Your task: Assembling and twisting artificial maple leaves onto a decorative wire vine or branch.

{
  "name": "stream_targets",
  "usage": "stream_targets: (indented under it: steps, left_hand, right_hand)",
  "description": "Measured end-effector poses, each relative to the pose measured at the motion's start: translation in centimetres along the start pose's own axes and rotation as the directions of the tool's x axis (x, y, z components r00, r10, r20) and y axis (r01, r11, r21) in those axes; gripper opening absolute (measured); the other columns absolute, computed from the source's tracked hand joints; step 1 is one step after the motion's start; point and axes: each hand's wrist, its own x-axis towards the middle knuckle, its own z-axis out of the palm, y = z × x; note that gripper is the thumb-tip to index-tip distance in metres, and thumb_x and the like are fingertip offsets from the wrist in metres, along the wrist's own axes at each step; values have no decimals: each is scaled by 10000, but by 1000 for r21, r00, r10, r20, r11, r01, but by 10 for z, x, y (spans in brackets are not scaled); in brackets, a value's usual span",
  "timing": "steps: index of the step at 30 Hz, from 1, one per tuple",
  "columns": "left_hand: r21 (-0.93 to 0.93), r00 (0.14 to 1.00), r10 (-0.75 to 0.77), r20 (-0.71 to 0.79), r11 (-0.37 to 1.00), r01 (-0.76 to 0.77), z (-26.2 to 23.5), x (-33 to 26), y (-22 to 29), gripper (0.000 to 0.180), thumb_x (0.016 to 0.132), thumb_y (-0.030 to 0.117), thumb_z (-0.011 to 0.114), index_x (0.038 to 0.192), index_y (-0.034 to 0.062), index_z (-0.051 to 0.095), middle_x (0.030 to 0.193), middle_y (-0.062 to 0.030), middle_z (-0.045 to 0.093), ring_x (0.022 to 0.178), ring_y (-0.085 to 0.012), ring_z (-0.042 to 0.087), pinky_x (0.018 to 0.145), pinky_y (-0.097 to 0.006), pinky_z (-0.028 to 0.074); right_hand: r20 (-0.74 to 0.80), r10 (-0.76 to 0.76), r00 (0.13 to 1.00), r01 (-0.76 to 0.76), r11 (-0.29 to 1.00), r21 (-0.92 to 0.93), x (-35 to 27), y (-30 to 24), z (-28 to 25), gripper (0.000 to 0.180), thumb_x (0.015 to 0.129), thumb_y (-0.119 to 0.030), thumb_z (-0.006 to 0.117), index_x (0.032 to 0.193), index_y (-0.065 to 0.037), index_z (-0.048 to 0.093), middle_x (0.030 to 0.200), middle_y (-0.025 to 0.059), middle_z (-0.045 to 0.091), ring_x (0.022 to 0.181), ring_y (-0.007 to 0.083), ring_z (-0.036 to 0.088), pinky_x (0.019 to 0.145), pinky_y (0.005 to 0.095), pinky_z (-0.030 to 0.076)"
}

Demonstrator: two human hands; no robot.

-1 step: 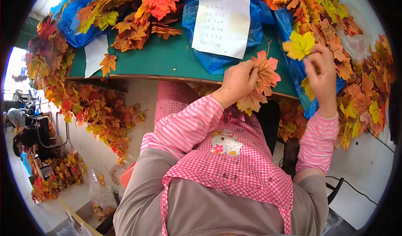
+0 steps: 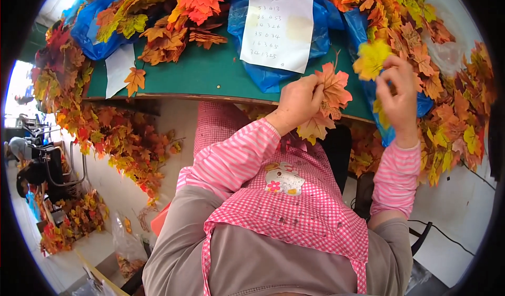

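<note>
Head view, green table (image 2: 184,78), floor (image 2: 100,175), left fingers (image 2: 309,81) pinching leaves (image 2: 335,90), right fingers (image 2: 398,68) yellow leaf (image 2: 371,59)

The right hand (image 2: 399,93) now sits a little farther left — its pink-striped sleeve (image 2: 396,177) shifts the same way. The yellow leaf (image 2: 371,59) at its fingers moves slightly left and looks blurrier — the lower yellow leaf (image 2: 381,113) also shifts left, blurred.

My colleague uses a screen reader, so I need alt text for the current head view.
A person's left hand pinches pink-orange leaves at the edge of a green table, while the right hand holds a yellow leaf. A white sheet lies on blue plastic beyond, with autumn foliage heaped around.
</note>
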Motion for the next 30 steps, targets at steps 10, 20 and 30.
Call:
stream_targets:
  steps: [10,20,30]
  left_hand:
    - [44,996,76,-39,996,-74,6,-3,-1,104,897,131,627,954,48,655,788,-161,652,712,-345,647,622,-410,505]
    - [46,990,121,-78,992,-118,7,-4,-2,93,898,77,632,978,33,649,818,-154,650,708,-322,652,617,-365,509]
    - [51,992,107,-64,993,-104,7,-6,-2,83,892,89,642,956,36,647,823,-155,655,706,-326,649,612,-368,505]
  right_hand:
    - [236,317,919,-390,822,415,-23,-27,60,92,903,-108,639,932,-22,627,827,115,647,714,267,624,722,358,500]
    - [218,274,937,-349,779,521,-56,-11,104,118,908,-24,576,1017,0,614,1008,158,649,924,302,637,820,345,495]
    - [224,444,868,-483,645,593,-63,-5,106,119,931,-24,601,1034,0,656,946,64,686,867,133,650,784,260,507]
